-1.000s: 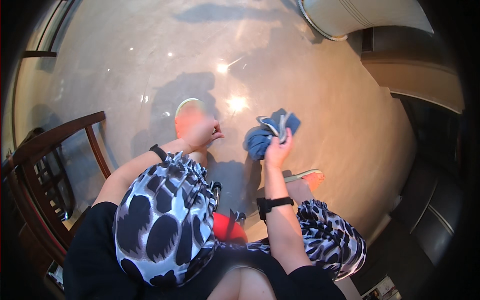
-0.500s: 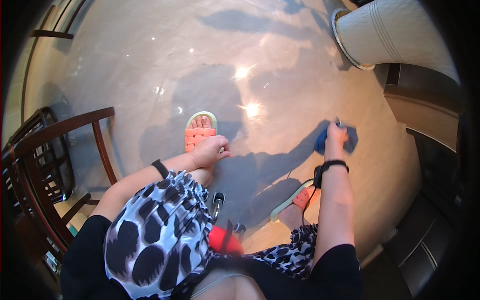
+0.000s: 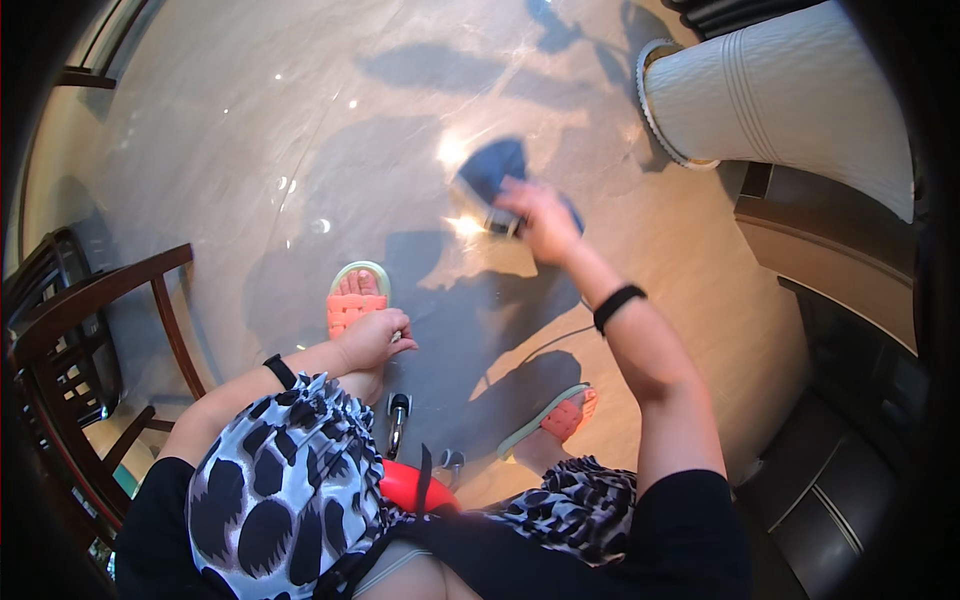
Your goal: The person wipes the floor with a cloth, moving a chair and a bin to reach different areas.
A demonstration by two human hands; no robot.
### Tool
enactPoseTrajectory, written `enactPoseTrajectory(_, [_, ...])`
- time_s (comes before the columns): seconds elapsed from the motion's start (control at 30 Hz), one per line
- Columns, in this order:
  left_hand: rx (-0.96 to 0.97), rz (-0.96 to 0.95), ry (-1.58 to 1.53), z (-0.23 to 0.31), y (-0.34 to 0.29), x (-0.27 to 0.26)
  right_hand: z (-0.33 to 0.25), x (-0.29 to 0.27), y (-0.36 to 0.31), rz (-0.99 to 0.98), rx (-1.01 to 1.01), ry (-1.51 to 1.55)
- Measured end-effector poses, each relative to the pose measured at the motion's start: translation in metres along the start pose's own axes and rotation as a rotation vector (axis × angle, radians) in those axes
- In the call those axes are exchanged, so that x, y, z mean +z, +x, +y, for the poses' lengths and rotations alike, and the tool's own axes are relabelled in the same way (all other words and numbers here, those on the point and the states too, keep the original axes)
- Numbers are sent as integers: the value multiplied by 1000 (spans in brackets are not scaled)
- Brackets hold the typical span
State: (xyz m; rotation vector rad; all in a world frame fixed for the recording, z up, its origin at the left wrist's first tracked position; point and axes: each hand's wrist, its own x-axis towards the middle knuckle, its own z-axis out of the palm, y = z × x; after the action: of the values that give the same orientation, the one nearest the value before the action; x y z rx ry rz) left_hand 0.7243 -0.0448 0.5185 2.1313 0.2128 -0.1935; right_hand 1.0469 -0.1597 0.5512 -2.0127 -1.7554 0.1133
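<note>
My right hand is stretched out over the floor, holding a dark blue, soft-looking thing with a pale strip near my fingers. Motion smears it, and its exact kind does not show. Beside my left knee, my left hand is closed with the fingers curled in. A small pale bit shows at its fingertips, too little to name. Under that hand is my left foot in a coral woven slipper with a pale green sole. The other coral slipper is on my right foot, lower right.
A red rounded seat is beneath me, with a chrome caster in front. Wooden chair frames stand left. At upper right is a large white ribbed vessel beside a brown ledge. Dark padded furniture lines the right.
My right hand has swung left and farther out with the dark blue thing. My left hand remains closed by the knee. The whole view has shifted slightly.
</note>
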Motion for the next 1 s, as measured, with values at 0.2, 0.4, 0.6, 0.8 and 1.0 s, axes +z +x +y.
enactPoseTrajectory(0.2, [-78,-11,34,-1,-16,-4,-26,-32,-47,-23,62,309])
enactPoseTrajectory(0.4, [-70,-23,-48,7,-11,-5,120,-56,-19,404,703,-73])
enactPoseTrajectory(0.6, [-46,-10,-56,1,-8,5,48,-11,5,280,235,-67])
enactPoseTrajectory(0.8, [-96,432,222,12,19,-43,-4,0,-31,2,183,54])
enactPoseTrajectory(1.0, [-201,425,417,-9,59,-78,81,-32,-9,222,705,-361])
